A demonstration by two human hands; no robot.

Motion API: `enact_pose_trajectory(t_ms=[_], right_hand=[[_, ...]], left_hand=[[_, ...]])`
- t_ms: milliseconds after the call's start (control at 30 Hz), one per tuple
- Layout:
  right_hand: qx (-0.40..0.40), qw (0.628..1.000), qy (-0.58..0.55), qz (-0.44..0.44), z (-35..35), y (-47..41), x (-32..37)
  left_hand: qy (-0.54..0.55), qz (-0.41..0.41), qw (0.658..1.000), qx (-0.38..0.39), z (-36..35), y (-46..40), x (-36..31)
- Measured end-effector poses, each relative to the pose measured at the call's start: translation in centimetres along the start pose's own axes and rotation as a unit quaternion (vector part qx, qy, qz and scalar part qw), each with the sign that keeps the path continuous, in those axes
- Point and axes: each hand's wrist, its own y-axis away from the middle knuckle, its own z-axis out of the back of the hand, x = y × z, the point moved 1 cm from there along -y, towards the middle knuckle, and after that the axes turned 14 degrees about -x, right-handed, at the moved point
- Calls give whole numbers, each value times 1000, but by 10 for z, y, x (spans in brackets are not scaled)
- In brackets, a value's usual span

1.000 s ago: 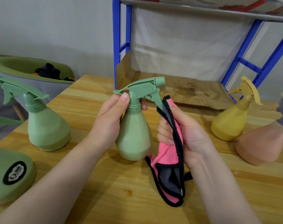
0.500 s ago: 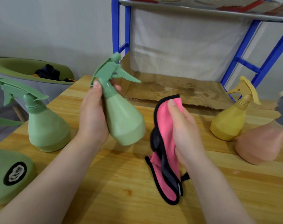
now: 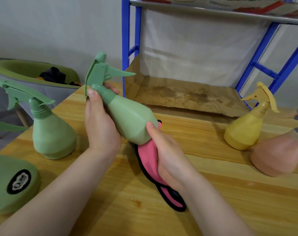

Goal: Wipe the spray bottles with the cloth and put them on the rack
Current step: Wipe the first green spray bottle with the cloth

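My left hand [image 3: 100, 123] grips a light green spray bottle [image 3: 129, 120] by its neck, tilted with the nozzle up and to the left and the base pointing right. My right hand [image 3: 167, 154] holds a pink cloth with black trim [image 3: 148, 157] against the bottle's base, thumb on the bottle's side. The cloth's loose end hangs down to the wooden table [image 3: 213, 193]. The blue metal rack [image 3: 127, 48] stands behind the table, its lower shelf lined with stained cardboard [image 3: 187, 94].
A second green spray bottle [image 3: 49, 130] stands at the left. A yellow bottle [image 3: 245, 128] and a pink bottle [image 3: 277, 155] stand at the right. A green pad with a black logo [image 3: 12, 183] lies at the near left; a green chair [image 3: 25, 72] is beyond.
The green bottle went from upright to tilted, nozzle swinging up and left. My right hand brought the cloth from beside the bottle onto its base.
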Motion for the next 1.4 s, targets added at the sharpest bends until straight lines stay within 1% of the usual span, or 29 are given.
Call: enact_pose_trajectory(t_ms=[67,167,300,367,433,500,567,600,667,767,867,933,1033,1133,1200,1267,1333,1400], right_hand=[[20,1000,8,-19,5,2,5],[45,996,73,-35,16,3,12],[14,994,96,-41,22,6,21],[-20,995,92,-12,24,6,24],[-71,992,101,39,24,5,23],[-109,982,122,94,23,2,18],[-113,980,106,124,19,2,14],[-102,983,88,124,17,2,12],[-61,993,40,95,13,1,9],[10,1000,-3,11,15,1,16],[50,996,32,-69,23,3,23],[61,991,75,-95,28,4,26],[24,987,134,-81,35,4,34],[-29,978,203,-35,42,8,44],[-64,972,228,-6,50,14,48],[-96,973,209,9,61,22,49],[-127,975,180,21,77,29,51],[-157,975,153,28,92,35,51]], left_hand=[[-28,-33,999,10,0,5,1],[-38,-67,996,36,1,3,-1],[-36,-97,991,88,1,2,-2],[-43,-105,987,115,2,3,-1],[-69,-120,980,140,3,3,0],[-79,-126,978,148,4,4,1],[-71,-114,982,134,4,4,3],[-63,-105,984,125,4,5,4],[-48,-94,988,116,3,7,4],[-36,-93,989,109,2,10,3],[-35,-88,991,98,1,14,4],[-39,-86,991,99,1,16,5],[-38,-91,989,112,-1,18,4],[-71,-103,986,112,-5,21,3],[-89,-102,984,117,-9,24,2],[-117,-106,979,130,-11,26,4],[-164,-123,967,153,-14,28,8],[-192,-111,960,171,-20,33,13]])
